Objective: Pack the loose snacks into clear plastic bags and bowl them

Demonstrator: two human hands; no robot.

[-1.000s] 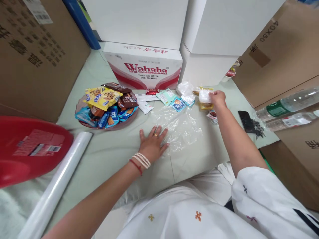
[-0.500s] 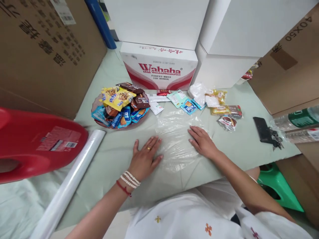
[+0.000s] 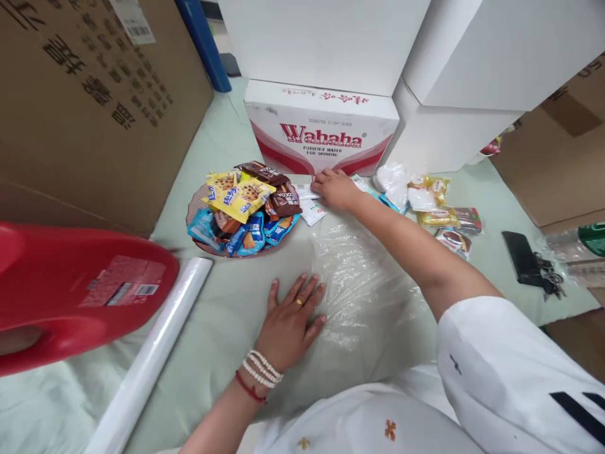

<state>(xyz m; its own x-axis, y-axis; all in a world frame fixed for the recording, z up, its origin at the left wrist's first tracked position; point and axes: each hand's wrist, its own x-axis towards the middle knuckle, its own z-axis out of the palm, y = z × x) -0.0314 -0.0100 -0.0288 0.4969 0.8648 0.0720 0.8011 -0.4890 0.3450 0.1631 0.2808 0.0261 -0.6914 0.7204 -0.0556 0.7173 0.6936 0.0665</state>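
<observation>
My left hand [image 3: 292, 321] lies flat on the cloth with its fingers spread, at the left edge of a thin clear plastic sheet [image 3: 347, 290]. Beyond the sheet, my right hand [image 3: 334, 190] reaches to the foot of the white and red water carton. Its fingers bend down together over small packets; what they hold, if anything, is hidden. A white packet [image 3: 312, 212] pokes out below these fingers. To the left stands a scalloped plate [image 3: 193, 205] heaped with wrapped snacks, among them yellow cookie packs [image 3: 246, 197] and brown cocoa packs [image 3: 283, 198].
Behind is the water carton [image 3: 326, 135], with white boxes around it. More wrapped snacks [image 3: 437, 217] lie at right, near a black phone-like item with keys [image 3: 527, 258]. A red jug [image 3: 89, 290] and a white roll [image 3: 155, 353] occupy the left.
My right hand has left the plastic sheet and moved forward and left to the packets by the carton, covering the red one. My left hand stays flat; the view has shifted slightly.
</observation>
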